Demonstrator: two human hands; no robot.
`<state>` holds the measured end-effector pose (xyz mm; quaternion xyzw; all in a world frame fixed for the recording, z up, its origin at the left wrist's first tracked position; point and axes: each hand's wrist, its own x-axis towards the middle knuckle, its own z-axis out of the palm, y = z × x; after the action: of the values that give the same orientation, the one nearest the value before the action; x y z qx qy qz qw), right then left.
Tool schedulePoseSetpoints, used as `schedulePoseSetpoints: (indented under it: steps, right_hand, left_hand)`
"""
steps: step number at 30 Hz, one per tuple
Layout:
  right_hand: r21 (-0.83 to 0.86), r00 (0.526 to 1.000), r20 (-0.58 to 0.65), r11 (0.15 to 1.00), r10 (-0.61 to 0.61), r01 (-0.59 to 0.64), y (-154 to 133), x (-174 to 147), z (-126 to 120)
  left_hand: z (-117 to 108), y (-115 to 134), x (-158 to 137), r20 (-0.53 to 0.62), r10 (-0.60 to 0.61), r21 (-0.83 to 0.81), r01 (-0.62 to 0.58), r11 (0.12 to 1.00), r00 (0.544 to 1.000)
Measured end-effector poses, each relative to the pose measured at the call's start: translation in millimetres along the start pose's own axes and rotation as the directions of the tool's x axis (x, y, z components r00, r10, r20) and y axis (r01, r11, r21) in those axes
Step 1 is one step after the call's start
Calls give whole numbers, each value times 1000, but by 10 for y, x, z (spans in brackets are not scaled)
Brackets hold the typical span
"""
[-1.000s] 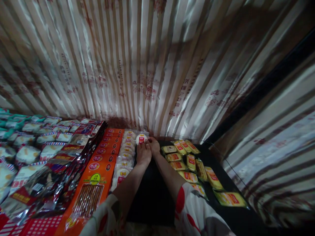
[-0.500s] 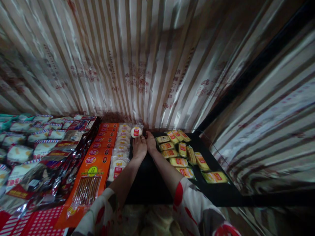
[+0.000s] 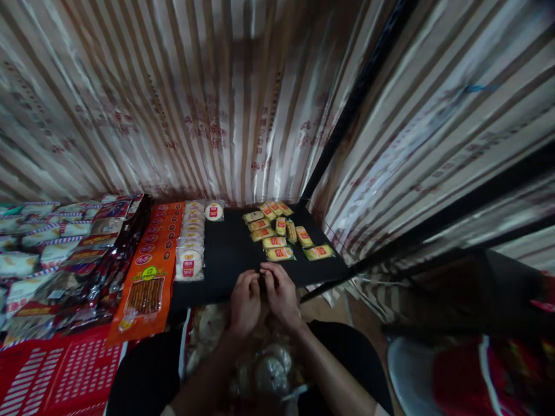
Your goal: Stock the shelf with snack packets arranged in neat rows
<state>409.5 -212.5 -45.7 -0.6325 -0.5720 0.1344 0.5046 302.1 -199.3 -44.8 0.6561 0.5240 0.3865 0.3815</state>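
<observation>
My left hand (image 3: 245, 300) and my right hand (image 3: 281, 292) are side by side above the front edge of the black shelf (image 3: 229, 245). The fingers of both are curled in, with thumbs close to them, and I see no item between them. Beyond them, apart from both hands, lies a single round wrapped rice cracker (image 3: 214, 211) at the back of the shelf. To its left runs an overlapping row of rice cracker packs (image 3: 189, 263). Several small yellow snack packs (image 3: 280, 253) lie loosely grouped just beyond my right hand.
Orange snack packets (image 3: 150, 271), dark shiny packets (image 3: 102, 254) and white packs (image 3: 39, 237) fill the left. A red basket (image 3: 65, 370) is at lower left. Wrapped items in clear plastic (image 3: 273, 370) lie below my arms. Black frame bars (image 3: 347, 121) and striped sheeting (image 3: 208, 86) enclose the shelf.
Both hands have drawn back from beside the single rice cracker to the shelf's front edge. That cracker stays at the back. The view has shifted right and shows more floor.
</observation>
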Motion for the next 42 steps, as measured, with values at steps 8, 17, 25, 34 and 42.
schedulePoseSetpoints:
  steps: [8,17,25,34,42]
  right_hand:
    - [-421,980,91,899,176,-122,617,-992,-629]
    - [-504,964,219,863,151,-21,597,-1104,-492]
    - [-434,948,298,901,116,26,521,-1136,-134]
    - [-324,867,483,945,119,51,464,-899,-36]
    - [-400,847,515,911,130,103,484,-787,-42]
  left_hand:
    - [252,-275,-849,342,-19,325,-99,941,939]
    - [224,-438,-806,312,0,470,-154,869,950]
    - [78,-662,-677,256,55,462,-172,870,965]
    - [-53,-686,-792,213,123,375,-197,906,969]
    - [-87,-642,-775,176,78,357,-137,924,981]
